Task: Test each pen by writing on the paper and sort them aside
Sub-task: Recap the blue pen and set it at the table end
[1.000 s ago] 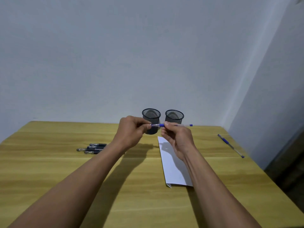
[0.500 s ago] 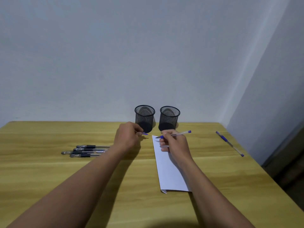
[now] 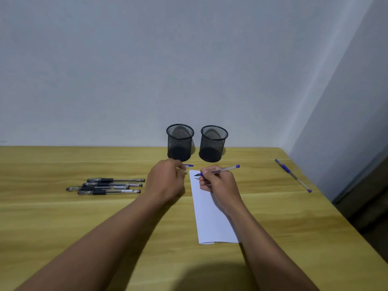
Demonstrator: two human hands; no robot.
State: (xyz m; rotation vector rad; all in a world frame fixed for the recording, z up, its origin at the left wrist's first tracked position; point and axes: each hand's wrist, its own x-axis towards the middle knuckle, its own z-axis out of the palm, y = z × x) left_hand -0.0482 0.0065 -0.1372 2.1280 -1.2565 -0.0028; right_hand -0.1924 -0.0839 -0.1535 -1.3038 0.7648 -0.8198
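Note:
My right hand point(image 3: 218, 184) grips a clear blue pen point(image 3: 225, 169) with its tip down on the top edge of a folded white paper point(image 3: 212, 223). My left hand point(image 3: 167, 180) rests on the table just left of the paper and pinches the pen's blue cap point(image 3: 189, 165). Several black pens point(image 3: 105, 186) lie side by side at the left. Another blue pen point(image 3: 292, 175) lies alone at the far right of the wooden table point(image 3: 63, 217).
Two black mesh pen cups, one on the left point(image 3: 180, 142) and one on the right point(image 3: 213, 143), stand against the wall behind my hands. The table's right edge runs close to a side wall.
Both hands came down from in front of the cups. The cap came off into my left hand, and my right hand brought the pen's tip onto the paper.

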